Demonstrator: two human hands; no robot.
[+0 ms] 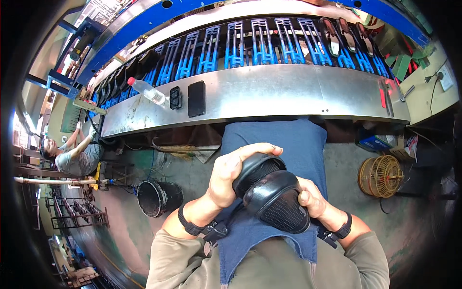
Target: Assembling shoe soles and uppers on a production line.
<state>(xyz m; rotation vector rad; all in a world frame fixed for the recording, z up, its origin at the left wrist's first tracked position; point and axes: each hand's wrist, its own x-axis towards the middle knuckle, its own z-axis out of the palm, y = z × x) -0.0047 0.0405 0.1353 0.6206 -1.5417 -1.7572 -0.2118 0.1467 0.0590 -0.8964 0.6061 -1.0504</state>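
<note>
In front of my lap I hold a pair of black shoes close together, their surfaces smooth and shiny with textured, mesh-like panels. My left hand (pixel 230 174) is closed round the farther shoe (pixel 257 169), its fingers reaching over the top. Gripping the nearer shoe (pixel 276 200) from its right side is my right hand (pixel 312 198), thumb toward me and other fingers partly hidden behind it. The two shoes touch or overlap. A dark blue apron (pixel 269 137) covers my lap beneath them.
A metal bench (pixel 269 94) runs across ahead, bearing a bottle (pixel 148 91), a black phone (pixel 196 98) and a small black case (pixel 175 98). Behind it stand blue racks (pixel 262 43), some carrying black shoes. A bucket (pixel 159 198), a yellow fan (pixel 381 177) and a seated person (pixel 79 156) are nearby.
</note>
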